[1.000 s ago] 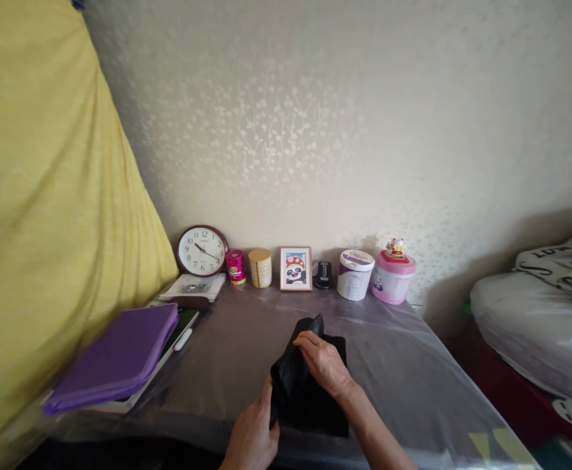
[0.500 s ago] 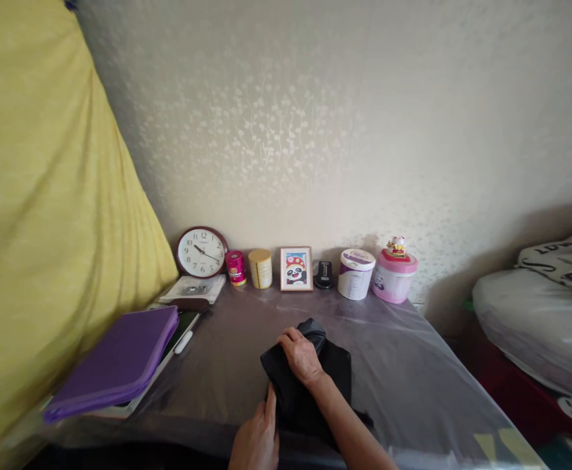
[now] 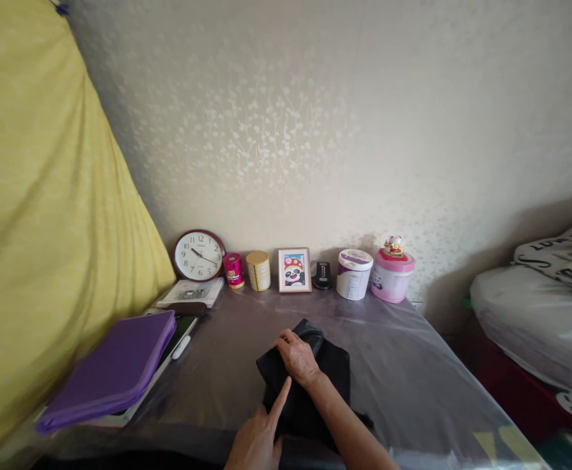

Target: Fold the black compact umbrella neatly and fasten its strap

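Observation:
A soft black cloth item point(image 3: 333, 372), perhaps a bag, lies rumpled near the front middle of the table, with a glossier dark fold at its top. My right hand point(image 3: 296, 356) rests over its upper left part, fingers curled down onto the material and closed on it. Below, my left hand point(image 3: 256, 437) reaches in from the front edge. Its index finger is stretched out along the black cloth toward my right wrist, and its thumb is apart. The left hand's other fingers are mostly hidden.
Along the wall stand a clock point(image 3: 198, 256), pink can point(image 3: 234, 271), yellow canister point(image 3: 258, 271), framed panda picture point(image 3: 294, 270), small black device point(image 3: 322, 275), white-purple tub point(image 3: 353, 275) and pink tub point(image 3: 392, 277). A purple folder point(image 3: 110, 369) lies left; a yellow curtain point(image 3: 61, 228) hangs beside it.
My left hand has shifted from the cloth's left edge up and onto it, index finger now extended. My right hand stays on the cloth. The view has moved slightly.

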Tool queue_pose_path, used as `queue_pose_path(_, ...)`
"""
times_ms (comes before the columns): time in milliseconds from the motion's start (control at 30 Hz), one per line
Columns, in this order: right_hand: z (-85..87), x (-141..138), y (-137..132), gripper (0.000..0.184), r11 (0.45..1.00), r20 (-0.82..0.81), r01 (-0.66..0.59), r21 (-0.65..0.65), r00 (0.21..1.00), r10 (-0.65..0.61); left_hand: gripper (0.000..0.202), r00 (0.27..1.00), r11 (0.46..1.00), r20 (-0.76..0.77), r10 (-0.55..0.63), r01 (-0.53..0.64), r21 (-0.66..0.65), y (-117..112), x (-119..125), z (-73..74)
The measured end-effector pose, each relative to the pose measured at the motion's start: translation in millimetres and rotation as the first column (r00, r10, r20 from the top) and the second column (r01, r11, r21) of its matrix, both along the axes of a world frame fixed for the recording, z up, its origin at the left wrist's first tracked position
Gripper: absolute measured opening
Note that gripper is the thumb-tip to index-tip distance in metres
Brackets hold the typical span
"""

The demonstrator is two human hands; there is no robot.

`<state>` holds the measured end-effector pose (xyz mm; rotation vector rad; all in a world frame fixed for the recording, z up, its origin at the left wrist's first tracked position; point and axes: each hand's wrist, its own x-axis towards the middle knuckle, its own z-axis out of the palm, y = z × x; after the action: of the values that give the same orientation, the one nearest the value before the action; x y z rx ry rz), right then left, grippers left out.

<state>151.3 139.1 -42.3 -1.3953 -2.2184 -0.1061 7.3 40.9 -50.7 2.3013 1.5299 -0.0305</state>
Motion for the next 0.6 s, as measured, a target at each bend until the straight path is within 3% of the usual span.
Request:
queue_pose_path(133,3.4,3,-10,0.020,0.999,-0.092,-0.037,0.018,0.995,0.038,0.079,0.999,1.000,-0.031,-0.021,0.021,-0.013,-1,6,-5.7)
queue_pose_path(267,8.5,12,-43,0.022,0.992,-0.192,-0.112,0.051,0.974,0.120,0.076,1.000,0.999,-0.007,0.023,-0.023,-0.030,-5,10,-4.0)
queue_pose_path(400,6.7,22,-70,0.024,0.980,-0.178,-0.197,0.034,0.964,0.199,0.073,0.998,0.997,-0.025,0.049,-0.051,-0.064,-6,13,-0.8)
queue_pose_path(600,-0.9,32,-48,0.028,0.981,-0.085,-0.191,0.014,0.978,0.192,0.076,0.996,0.984,-0.009,0.086,-0.087,-0.154,0,17,-1.2)
